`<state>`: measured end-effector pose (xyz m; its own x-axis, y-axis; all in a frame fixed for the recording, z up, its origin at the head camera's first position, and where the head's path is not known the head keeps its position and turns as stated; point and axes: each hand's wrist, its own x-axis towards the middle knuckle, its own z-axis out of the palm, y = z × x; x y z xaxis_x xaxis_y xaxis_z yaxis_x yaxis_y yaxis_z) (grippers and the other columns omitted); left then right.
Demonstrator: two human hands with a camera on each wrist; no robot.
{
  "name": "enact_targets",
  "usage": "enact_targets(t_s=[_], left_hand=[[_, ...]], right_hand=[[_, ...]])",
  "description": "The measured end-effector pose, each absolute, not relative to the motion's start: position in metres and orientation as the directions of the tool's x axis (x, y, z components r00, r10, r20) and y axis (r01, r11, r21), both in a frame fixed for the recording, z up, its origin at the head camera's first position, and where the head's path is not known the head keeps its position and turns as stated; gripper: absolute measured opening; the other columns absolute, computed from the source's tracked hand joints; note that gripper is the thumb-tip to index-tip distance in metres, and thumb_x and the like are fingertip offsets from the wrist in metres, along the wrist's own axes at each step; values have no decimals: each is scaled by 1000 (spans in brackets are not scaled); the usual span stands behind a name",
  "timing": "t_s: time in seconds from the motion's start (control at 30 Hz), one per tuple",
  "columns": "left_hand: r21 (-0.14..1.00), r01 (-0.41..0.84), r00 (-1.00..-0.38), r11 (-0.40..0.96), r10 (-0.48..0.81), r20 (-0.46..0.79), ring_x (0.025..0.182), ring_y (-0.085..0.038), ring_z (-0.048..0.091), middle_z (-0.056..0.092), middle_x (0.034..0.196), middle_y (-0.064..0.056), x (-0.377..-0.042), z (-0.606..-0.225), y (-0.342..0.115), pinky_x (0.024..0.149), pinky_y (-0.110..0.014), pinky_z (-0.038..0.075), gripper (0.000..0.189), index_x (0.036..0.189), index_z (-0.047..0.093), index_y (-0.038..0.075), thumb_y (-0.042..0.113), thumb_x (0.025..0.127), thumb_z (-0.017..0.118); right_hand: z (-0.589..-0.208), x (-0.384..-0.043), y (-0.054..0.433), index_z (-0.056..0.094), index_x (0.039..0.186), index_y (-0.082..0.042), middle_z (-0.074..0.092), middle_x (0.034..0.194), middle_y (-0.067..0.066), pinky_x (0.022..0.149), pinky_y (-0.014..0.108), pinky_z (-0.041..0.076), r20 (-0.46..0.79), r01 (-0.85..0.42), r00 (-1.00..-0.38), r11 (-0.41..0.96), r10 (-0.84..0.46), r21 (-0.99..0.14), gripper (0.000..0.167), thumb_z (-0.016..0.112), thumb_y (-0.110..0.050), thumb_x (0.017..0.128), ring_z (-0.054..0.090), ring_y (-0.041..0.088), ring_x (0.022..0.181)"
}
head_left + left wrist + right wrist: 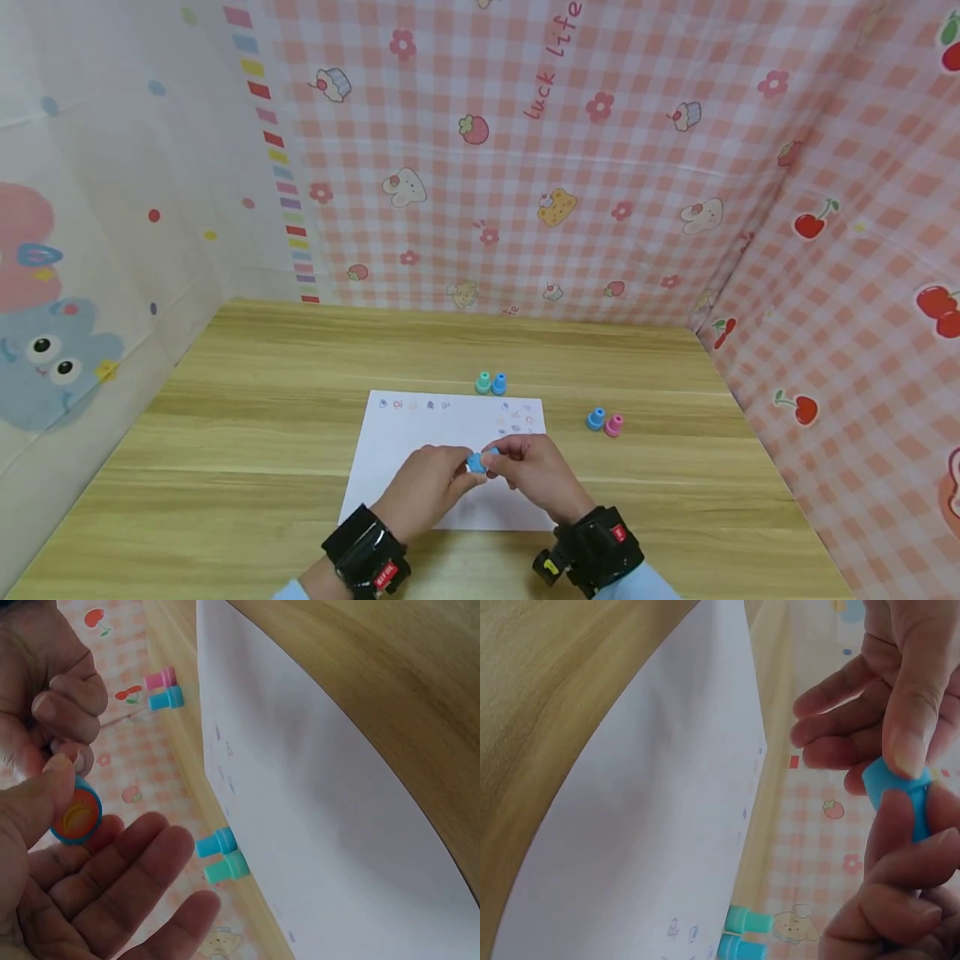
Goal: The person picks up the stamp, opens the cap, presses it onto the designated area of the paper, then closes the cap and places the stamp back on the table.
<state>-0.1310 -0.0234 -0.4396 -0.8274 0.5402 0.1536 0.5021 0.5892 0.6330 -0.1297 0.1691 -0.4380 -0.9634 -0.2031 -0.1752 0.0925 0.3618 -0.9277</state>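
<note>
Black wrist straps point(366, 550) at seven and five o'clock, my left hand point(425, 485) and right hand point(542, 473) pinch a blue stamp point(475, 463) by opposite ends, presumably for steadiness.

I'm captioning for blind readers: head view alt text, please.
A person's left grip and right grip hold a small blue stamp over white paper. A green stamp and second blue stamp stand beyond it, a third blue stamp and pink stamp to its right.
</note>
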Motion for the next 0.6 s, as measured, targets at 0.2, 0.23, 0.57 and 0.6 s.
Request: enact_targets(t_s=[0.2, 0.23, 0.57, 0.6], left_hand=[[622, 469, -858, 627, 491, 152, 55, -5, 39, 45, 60, 11, -133, -441, -24, 52, -24, 33, 20, 80, 67, 11, 26, 93, 71], [618, 473, -857, 628, 491, 156, 54, -5, 39, 44, 59, 11, -134, -441, -25, 52, -24, 32, 21, 77, 65, 11, 24, 92, 72], [547, 483, -866, 684, 464, 184, 59, -6, 44, 53, 67, 13, -137, -444, -30, 57, -26, 37, 20, 78, 66, 17, 31, 87, 76], [542, 480, -869, 690, 459, 184, 60, -5, 45, 54, 68, 13, -137, -444, -30, 58, -26, 38, 20, 79, 67, 17, 33, 87, 76]], right_hand=[[-435, -133, 170, 74, 98, -6, 67, 78, 1, 58, 26, 38, -140, 80, -982, 386, -130, -919, 17, 71, -22, 93, 50, 15, 63], [-434, -134, 171, 74, 98, -5, 67, 77, 2, 57, 26, 38, -134, 81, -984, 382, -114, -920, 18, 70, -22, 94, 49, 15, 62], [-433, -147, 194, 73, 101, -8, 69, 85, 8, 61, 29, 42, -188, 193, -980, 463, 59, -865, 21, 69, -27, 95, 54, 20, 68], [-434, -148, 196, 73, 101, -8, 69, 86, 8, 62, 29, 42, -186, 194, -980, 477, 64, -857, 21, 69, -28, 95, 55, 22, 71]])
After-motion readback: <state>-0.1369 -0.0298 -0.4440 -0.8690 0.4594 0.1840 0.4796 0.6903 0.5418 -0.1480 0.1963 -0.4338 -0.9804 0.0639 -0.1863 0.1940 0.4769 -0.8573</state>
